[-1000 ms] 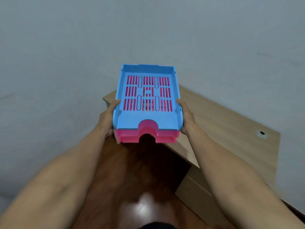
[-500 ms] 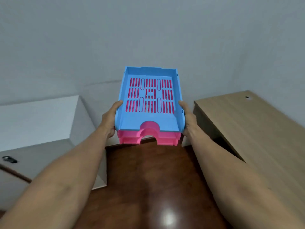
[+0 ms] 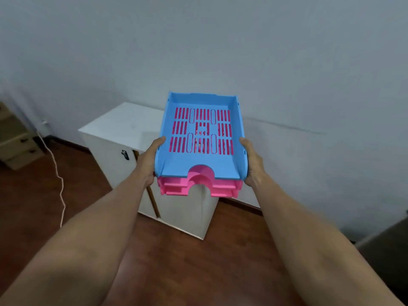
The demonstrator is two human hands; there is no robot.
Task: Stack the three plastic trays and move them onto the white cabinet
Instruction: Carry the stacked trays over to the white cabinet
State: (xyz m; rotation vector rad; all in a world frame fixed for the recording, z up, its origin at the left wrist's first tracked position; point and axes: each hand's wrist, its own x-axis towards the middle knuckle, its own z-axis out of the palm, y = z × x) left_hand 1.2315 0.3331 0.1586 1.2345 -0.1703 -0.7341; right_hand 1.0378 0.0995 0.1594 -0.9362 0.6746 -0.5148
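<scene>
Since the earlier frame, the view is swung left: the wooden table is lost from sight and the white cabinet (image 3: 123,129) is brought directly beneath and behind the carried stack. The stack is held in the air, not yet set down, with the blue tray (image 3: 201,138) on top and two pink trays (image 3: 176,186) nested under it. The left hand (image 3: 148,162) is clamped on the left wall of the stack and the right hand (image 3: 251,164) on the right wall, thumbs over the blue rim.

The pink trays are seen to protrude forward in steps, so the nesting is judged imperfect. If side pressure is relaxed or the stack is tilted toward the body, the lower trays could slide out and fall to the wooden floor (image 3: 187,261). A landing too close to the cabinet's near edge could leave the stack overhanging. A white cable (image 3: 57,173) lies across the floor to the left and is judged a trip hazard if a step is taken that way.
</scene>
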